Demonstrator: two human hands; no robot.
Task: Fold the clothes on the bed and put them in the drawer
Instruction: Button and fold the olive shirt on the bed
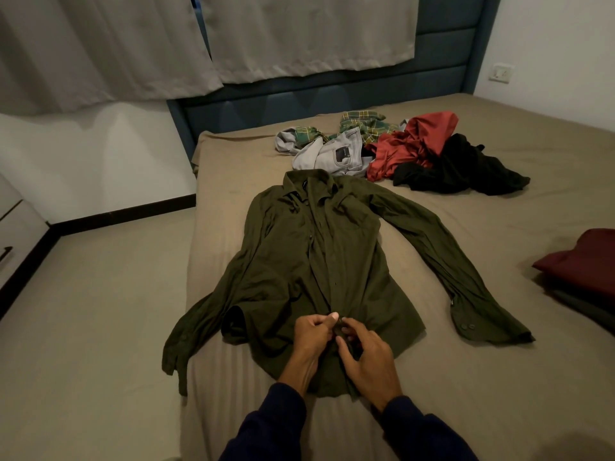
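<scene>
An olive green long-sleeved shirt (299, 261) lies face up on the bed (499, 377), collar away from me and both sleeves spread out. My left hand (311, 334) pinches the front placket near the hem. My right hand (367, 357) pinches the same spot from the other side, fingers curled on the fabric. Behind the shirt sits a heap of unfolded clothes: a green plaid shirt (364, 126), grey jeans (332, 154), a red garment (412, 144) and a black garment (456, 169).
A folded maroon garment (582, 261) rests on a dark folded piece at the bed's right edge. A white drawer unit (15, 224) stands at the far left. The blue headboard (332, 98) and grey curtains (199, 38) are behind the bed. Floor (90, 327) runs along the left.
</scene>
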